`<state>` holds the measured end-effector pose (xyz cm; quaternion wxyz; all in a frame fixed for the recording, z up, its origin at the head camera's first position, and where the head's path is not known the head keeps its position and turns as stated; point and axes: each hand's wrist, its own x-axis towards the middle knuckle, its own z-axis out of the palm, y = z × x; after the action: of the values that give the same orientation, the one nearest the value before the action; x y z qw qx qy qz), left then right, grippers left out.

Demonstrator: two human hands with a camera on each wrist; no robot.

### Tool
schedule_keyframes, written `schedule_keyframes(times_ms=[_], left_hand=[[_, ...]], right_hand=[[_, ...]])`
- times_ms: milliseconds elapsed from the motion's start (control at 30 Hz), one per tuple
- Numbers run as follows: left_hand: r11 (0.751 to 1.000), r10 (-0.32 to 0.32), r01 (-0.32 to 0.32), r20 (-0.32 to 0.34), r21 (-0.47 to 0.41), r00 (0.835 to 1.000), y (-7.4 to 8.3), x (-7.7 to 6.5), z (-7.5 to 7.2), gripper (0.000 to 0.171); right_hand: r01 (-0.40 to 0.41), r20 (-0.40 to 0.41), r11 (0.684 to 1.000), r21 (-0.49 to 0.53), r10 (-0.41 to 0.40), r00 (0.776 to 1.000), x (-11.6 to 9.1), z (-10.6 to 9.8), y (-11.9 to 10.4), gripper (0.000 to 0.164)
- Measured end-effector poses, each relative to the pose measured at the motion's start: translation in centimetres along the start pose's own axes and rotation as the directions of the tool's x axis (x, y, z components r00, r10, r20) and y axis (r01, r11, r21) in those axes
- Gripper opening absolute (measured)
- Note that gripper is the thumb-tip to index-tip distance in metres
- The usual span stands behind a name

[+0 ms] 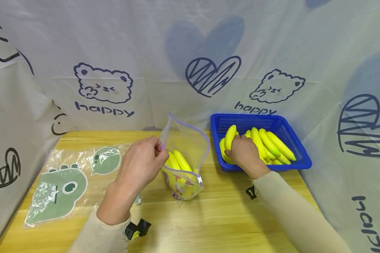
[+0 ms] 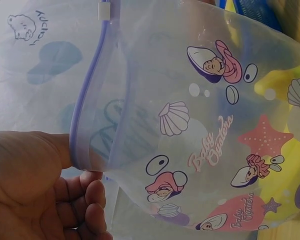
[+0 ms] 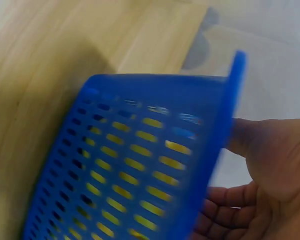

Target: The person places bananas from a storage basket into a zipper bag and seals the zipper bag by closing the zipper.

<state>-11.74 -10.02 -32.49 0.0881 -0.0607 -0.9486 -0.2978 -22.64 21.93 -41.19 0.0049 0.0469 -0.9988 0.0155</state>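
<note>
My left hand (image 1: 144, 160) pinches the rim of a clear zip bag (image 1: 190, 140) with a purple edge, its mouth spread open. In the left wrist view, the bag (image 2: 165, 145) shows printed shells and starfish, and the thumb lies along its zip. Yellow bananas (image 1: 181, 161) are inside the bag. Over at the blue basket (image 1: 223, 167), my right hand (image 1: 245, 153) reaches in and grips a banana (image 1: 230, 137) that points up by the thumb. From the right wrist, the basket wall (image 3: 140, 160) hides the fingertips.
More bananas (image 1: 272, 146) lie in the basket, right of the hand. A flat clear bag with a green dinosaur print (image 1: 63, 193) lies at the left of the wooden table (image 1: 209, 225). A patterned white cloth (image 1: 158, 95) hangs behind and at both sides.
</note>
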Motion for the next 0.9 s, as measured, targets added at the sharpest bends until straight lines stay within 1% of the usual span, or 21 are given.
schedule_keyframes(times_ms=[67, 167, 267, 333, 400, 467, 500, 533, 567, 600, 667, 733, 800, 900], left_hand=[[1.0, 0.002, -0.002, -0.001, 0.003, 1.0, 0.0, 0.0, 0.1, 0.013], [1.0, 0.005, -0.005, -0.002, 0.008, 1.0, -0.1, -0.1, 0.1, 0.013], [1.0, 0.005, -0.005, -0.004, 0.013, 1.0, -0.1, -0.1, 0.1, 0.013], [1.0, 0.005, -0.005, -0.007, 0.014, 1.0, 0.0, -0.1, 0.1, 0.013], [1.0, 0.005, -0.005, -0.01, 0.014, 1.0, 0.0, -0.1, 0.1, 0.013], [1.0, 0.006, -0.005, -0.01, 0.015, 1.0, 0.0, -0.1, 0.1, 0.013], [1.0, 0.005, -0.005, -0.009, 0.015, 1.0, 0.0, -0.1, 0.1, 0.013], [1.0, 0.004, -0.004, -0.009, 0.015, 1.0, 0.0, -0.1, 0.1, 0.012], [1.0, 0.003, -0.003, -0.009, 0.014, 1.0, 0.1, -0.1, 0.1, 0.012], [1.0, 0.002, -0.002, -0.008, 0.015, 1.0, 0.1, -0.1, 0.1, 0.013], [1.0, 0.001, -0.001, -0.006, 0.015, 1.0, 0.1, -0.1, 0.1, 0.013], [1.0, -0.002, 0.002, -0.003, 0.016, 1.0, 0.2, -0.2, 0.1, 0.013], [1.0, -0.003, 0.003, -0.001, 0.018, 1.0, 0.2, -0.1, 0.1, 0.013], [1.0, -0.003, 0.003, 0.002, 0.02, 1.0, 0.3, -0.1, 0.1, 0.013]], right_hand=[[-0.029, 0.049, 0.999, 0.037, 0.027, 0.998, 0.7, 0.5, -0.1, 0.067], [-0.075, 0.114, 0.99, 0.117, 0.061, 0.992, 1.3, 0.9, 0.3, 0.062], [-0.124, 0.123, 0.967, 0.22, 0.099, 0.987, 1.7, 0.9, 1.0, 0.057], [-0.157, 0.101, 0.94, 0.302, 0.132, 0.986, 1.8, 0.6, 1.5, 0.056], [-0.183, 0.083, 0.902, 0.39, 0.164, 0.983, 1.9, 0.2, 1.9, 0.056], [-0.206, 0.087, 0.863, 0.461, 0.187, 0.979, 1.9, -0.2, 2.3, 0.057], [-0.21, 0.094, 0.85, 0.484, 0.188, 0.978, 2.0, -0.2, 2.5, 0.054], [-0.216, 0.111, 0.841, 0.497, 0.186, 0.976, 2.1, -0.2, 2.8, 0.056], [-0.219, 0.125, 0.841, 0.494, 0.18, 0.976, 2.2, -0.1, 3.0, 0.058], [-0.212, 0.137, 0.855, 0.473, 0.167, 0.976, 2.2, 0.0, 3.1, 0.062], [-0.191, 0.151, 0.89, 0.414, 0.14, 0.979, 2.2, 0.5, 3.2, 0.071], [-0.155, 0.143, 0.924, 0.35, 0.111, 0.984, 2.1, 0.9, 3.1, 0.08], [-0.125, 0.112, 0.948, 0.293, 0.095, 0.989, 2.0, 1.2, 2.6, 0.077], [-0.114, 0.086, 0.962, 0.247, 0.095, 0.992, 2.1, 1.5, 1.8, 0.071]])
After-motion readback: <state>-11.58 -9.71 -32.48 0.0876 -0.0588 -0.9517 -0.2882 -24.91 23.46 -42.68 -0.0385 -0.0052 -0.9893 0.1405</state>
